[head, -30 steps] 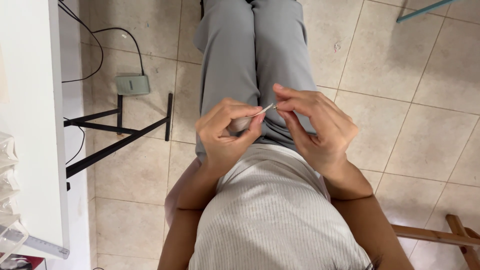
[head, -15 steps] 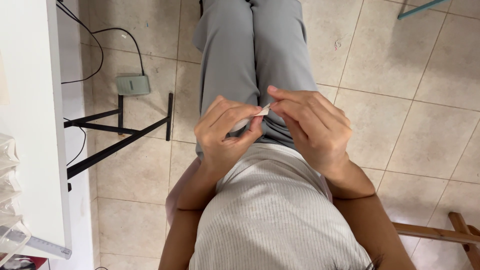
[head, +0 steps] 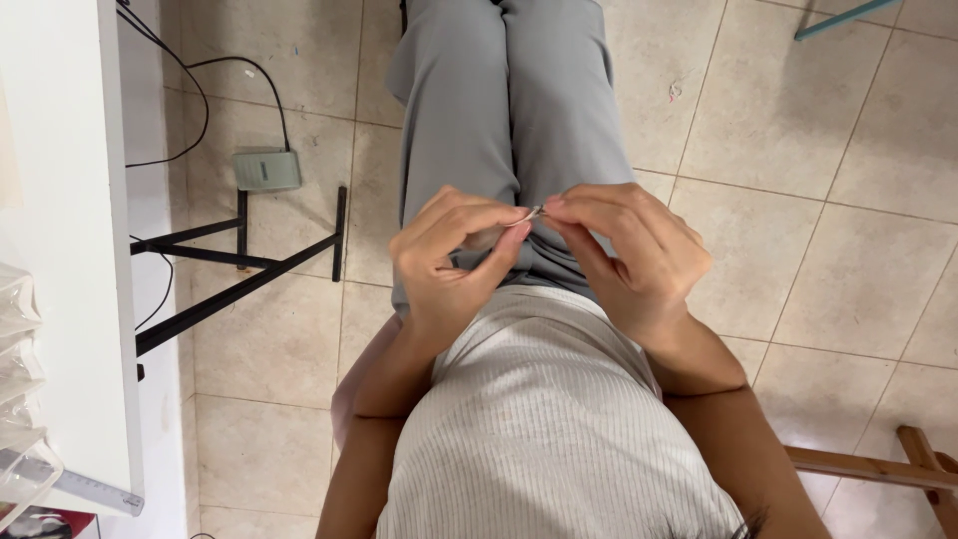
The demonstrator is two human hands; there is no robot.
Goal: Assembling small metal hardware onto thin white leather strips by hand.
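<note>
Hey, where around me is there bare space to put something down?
Bare beige floor tiles lie beyond your right hand, between the grey trousers and wooden frame. Beyond the left hand it's crowded: black metal stand, grey box, cables.

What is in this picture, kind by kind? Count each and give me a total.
Hands: 2, the left hand and right hand, pinching a small thin pale piece
Small thin pale pieces: 1
White tables: 1
Grey boxes on the floor: 1
Black cables: 1 cluster; I cannot tell how many
Wooden frames: 1
Total: 7
</note>
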